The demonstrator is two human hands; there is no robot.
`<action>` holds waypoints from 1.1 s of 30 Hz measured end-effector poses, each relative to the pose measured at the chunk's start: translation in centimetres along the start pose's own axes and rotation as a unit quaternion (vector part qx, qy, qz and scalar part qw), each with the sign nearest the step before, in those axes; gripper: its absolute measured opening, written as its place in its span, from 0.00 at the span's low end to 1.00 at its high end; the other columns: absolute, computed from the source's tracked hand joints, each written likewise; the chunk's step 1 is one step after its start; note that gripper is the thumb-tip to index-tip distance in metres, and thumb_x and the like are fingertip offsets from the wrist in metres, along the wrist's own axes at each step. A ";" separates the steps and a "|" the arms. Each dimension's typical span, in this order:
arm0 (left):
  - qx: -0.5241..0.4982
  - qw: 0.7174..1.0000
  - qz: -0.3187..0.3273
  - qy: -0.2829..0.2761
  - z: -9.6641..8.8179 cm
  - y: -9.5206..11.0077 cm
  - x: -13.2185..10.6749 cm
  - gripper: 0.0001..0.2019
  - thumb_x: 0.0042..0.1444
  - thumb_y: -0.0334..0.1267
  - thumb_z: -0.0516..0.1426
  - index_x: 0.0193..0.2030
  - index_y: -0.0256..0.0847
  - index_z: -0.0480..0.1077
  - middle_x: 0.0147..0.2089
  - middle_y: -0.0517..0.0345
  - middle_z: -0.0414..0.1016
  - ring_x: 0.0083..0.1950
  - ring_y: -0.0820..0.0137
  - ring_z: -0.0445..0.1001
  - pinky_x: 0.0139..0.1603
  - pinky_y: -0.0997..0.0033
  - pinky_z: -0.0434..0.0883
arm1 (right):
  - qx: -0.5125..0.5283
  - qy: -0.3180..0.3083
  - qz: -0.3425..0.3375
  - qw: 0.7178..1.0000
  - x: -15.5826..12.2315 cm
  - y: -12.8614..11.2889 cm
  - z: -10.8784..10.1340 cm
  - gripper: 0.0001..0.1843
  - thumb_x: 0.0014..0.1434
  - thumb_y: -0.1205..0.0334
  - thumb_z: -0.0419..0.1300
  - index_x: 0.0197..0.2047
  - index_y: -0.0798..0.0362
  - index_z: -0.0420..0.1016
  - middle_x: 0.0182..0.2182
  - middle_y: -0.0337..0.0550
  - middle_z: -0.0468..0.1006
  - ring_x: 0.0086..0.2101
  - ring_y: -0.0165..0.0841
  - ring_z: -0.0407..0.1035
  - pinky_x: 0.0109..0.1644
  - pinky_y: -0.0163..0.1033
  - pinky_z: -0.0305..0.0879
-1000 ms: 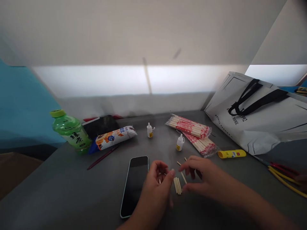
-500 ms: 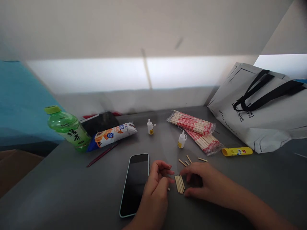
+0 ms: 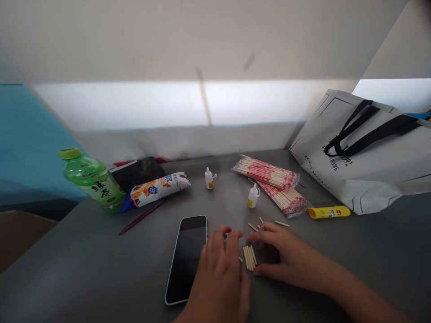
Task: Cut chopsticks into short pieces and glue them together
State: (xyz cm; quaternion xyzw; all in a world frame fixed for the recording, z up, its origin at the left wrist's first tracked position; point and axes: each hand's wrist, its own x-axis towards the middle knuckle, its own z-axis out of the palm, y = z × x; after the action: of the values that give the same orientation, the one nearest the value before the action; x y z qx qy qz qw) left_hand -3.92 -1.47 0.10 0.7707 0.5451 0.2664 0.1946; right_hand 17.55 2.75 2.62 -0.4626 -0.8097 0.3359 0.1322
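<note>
Side by side, short sticks (image 3: 249, 258) lie between both hands (image 3: 217, 269).

Curves right fingers (image 3: 269, 237) beside a row of short sticks (image 3: 249, 258) on the surface (image 3: 134, 269); holds left fingers (image 3: 233, 244) near a phone (image 3: 188, 251), with white bottles (image 3: 253, 197) beyond.

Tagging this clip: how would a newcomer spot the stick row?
From the black phone, go right past the left hand. Between that and the right hand lies the row of sticks, packed side by side, unlike the loose sticks scattered nearby.

Pale tan sticks (image 3: 249, 258), grey table (image 3: 101, 269), yellow tube (image 3: 329, 212)
</note>
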 end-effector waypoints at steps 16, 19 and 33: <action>-0.006 1.000 -0.013 -0.017 0.4 0.9 0.2 0.25 0.46 0.23 0.55 0.54 0.35 0.72 0.56 0.40 0.71 0.57 0.51 0.68 0.61 0.51 0.66 | -0.005 0.003 -0.003 1.000 -0.2 0.2 -0.3 0.25 0.56 0.58 0.72 0.57 0.43 0.77 0.46 0.40 0.76 0.43 0.39 0.73 0.47 0.42 0.68; -0.020 0.999 -0.016 -0.039 0.2 1.0 0.3 0.21 0.49 0.23 0.55 0.50 0.35 0.73 0.51 0.42 0.72 0.53 0.52 0.69 0.57 0.52 0.68 | -0.017 0.022 0.003 1.000 -0.2 0.6 -0.4 0.20 0.55 0.57 0.73 0.51 0.47 0.80 0.41 0.40 0.77 0.40 0.38 0.72 0.43 0.40 0.68; -0.096 0.992 -0.025 -0.074 0.2 0.5 0.4 0.25 0.49 0.22 0.55 0.55 0.39 0.71 0.56 0.44 0.72 0.58 0.54 0.70 0.61 0.54 0.68 | -0.011 0.013 -0.015 1.000 0.0 0.3 0.2 0.17 0.57 0.55 0.73 0.48 0.48 0.80 0.39 0.39 0.79 0.37 0.35 0.73 0.40 0.38 0.66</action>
State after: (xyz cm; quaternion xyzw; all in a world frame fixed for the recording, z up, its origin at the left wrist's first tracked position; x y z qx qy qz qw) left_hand -3.33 -1.30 0.35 0.7525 0.5200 0.2547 0.3137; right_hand 17.67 2.78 2.31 -0.4566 -0.8184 0.3185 0.1424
